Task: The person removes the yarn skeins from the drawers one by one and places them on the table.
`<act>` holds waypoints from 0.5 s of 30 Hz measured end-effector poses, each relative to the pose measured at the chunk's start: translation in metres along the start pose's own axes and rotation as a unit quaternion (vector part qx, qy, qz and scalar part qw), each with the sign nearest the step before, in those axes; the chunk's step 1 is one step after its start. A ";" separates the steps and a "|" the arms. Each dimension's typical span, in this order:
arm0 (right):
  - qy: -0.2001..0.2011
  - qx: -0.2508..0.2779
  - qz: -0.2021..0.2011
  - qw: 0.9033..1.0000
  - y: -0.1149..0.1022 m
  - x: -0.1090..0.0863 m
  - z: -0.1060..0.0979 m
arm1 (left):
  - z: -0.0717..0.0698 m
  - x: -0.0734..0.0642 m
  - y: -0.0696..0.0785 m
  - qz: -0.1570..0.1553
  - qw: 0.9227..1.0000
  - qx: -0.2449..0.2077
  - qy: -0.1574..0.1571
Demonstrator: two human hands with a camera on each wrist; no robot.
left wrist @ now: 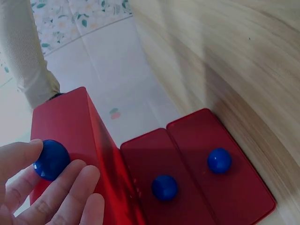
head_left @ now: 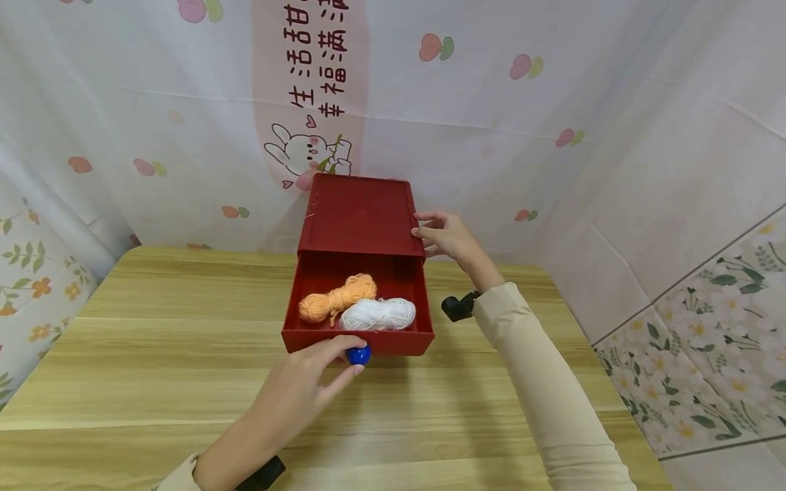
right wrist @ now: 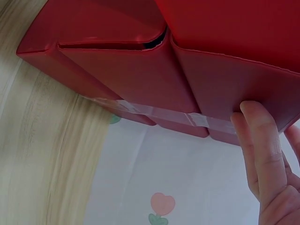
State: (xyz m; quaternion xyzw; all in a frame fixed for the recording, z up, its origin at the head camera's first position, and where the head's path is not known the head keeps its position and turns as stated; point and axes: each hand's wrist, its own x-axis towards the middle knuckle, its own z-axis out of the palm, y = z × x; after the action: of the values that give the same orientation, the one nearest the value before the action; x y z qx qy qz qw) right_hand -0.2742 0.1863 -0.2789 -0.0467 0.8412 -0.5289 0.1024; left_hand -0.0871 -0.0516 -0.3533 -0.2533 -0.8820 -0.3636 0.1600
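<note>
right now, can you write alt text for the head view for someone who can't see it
A person's left hand pinches the blue knob of an open red drawer holding orange yarn and white yarn. The right hand touches the side of the red cabinet, which stands on a wood-grain table before a printed cloth.

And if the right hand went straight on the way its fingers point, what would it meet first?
The box, whose side the right hand seems to be touching with its fingertips.
</note>
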 end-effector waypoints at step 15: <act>0.002 -0.002 -0.001 1.000 0.000 0.000 -0.001 | -0.021 0.005 0.009 0.007 0.998 0.026 -0.055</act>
State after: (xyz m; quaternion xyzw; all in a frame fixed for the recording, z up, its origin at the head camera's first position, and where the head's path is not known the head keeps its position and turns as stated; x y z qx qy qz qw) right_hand -0.2746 0.1875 -0.2788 -0.0464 0.8426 -0.5270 0.1003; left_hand -0.0836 -0.0595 -0.3317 -0.2746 -0.8968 -0.3252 0.1205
